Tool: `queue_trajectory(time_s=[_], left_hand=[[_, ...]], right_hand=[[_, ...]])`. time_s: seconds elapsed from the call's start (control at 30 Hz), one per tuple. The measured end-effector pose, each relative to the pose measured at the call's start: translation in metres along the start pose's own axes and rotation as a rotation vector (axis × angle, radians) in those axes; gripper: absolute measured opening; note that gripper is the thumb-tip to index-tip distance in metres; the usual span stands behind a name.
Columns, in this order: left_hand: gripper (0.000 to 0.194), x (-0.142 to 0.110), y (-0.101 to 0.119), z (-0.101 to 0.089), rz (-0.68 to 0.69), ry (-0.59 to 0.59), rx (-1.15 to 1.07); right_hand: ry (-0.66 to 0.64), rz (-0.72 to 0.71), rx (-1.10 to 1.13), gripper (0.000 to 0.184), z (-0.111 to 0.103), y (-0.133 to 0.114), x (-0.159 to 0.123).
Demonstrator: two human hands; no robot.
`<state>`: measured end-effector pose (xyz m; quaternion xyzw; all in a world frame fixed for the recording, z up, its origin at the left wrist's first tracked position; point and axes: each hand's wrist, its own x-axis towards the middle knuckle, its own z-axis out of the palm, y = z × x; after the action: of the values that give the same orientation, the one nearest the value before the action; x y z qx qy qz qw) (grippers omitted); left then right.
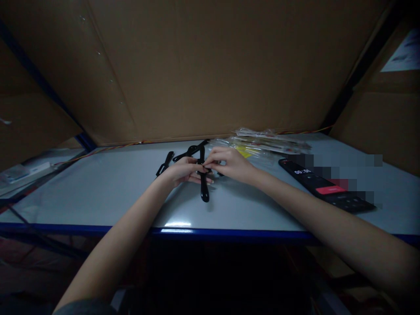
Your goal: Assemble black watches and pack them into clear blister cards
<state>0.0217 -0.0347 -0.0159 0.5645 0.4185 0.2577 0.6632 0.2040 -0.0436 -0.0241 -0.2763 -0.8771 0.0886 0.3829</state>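
Note:
My left hand (183, 171) is closed around the middle of a long, glossy black plastic part (204, 192) with a rounded end that points toward me. At that same middle, the fingertips of my right hand (229, 162) are pinched together against the part. Whatever sits between those fingertips is too small and hidden to make out. Behind my left hand lie more black plastic parts (191, 151), overlapping each other. Another slotted black part (165, 164) rests to the left on the light table (111, 188).
Clear plastic packets (272, 143) are stacked at the back, right of my hands. A black phone (324, 186) with a timer on its screen lies at the right. A cardboard wall (210, 70) closes off the back, with a thin cable (121, 145) along its foot.

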Motion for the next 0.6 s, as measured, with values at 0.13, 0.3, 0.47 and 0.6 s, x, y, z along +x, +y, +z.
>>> queue_trajectory(time_s=[0.13, 0.3, 0.47, 0.6], left_hand=[[0.037, 0.0019, -0.0034, -0.0014, -0.004, -0.021, 0.025], [0.035, 0.0042, -0.0059, -0.0034, -0.008, -0.039, 0.041], [0.035, 0.0035, -0.0045, -0.0023, -0.025, -0.036, 0.043], [0.037, 0.0006, -0.0019, 0.0012, -0.029, -0.029, 0.045]], right_hand=[[-0.062, 0.080, 0.053, 0.020, -0.0020, -0.0013, 0.0010], [-0.129, -0.015, -0.041, 0.026, -0.0045, 0.0004, -0.0008], [-0.161, -0.070, -0.133, 0.026, -0.0055, -0.0013, -0.0007], [-0.173, -0.073, -0.144, 0.027, -0.0034, -0.0028, -0.0002]])
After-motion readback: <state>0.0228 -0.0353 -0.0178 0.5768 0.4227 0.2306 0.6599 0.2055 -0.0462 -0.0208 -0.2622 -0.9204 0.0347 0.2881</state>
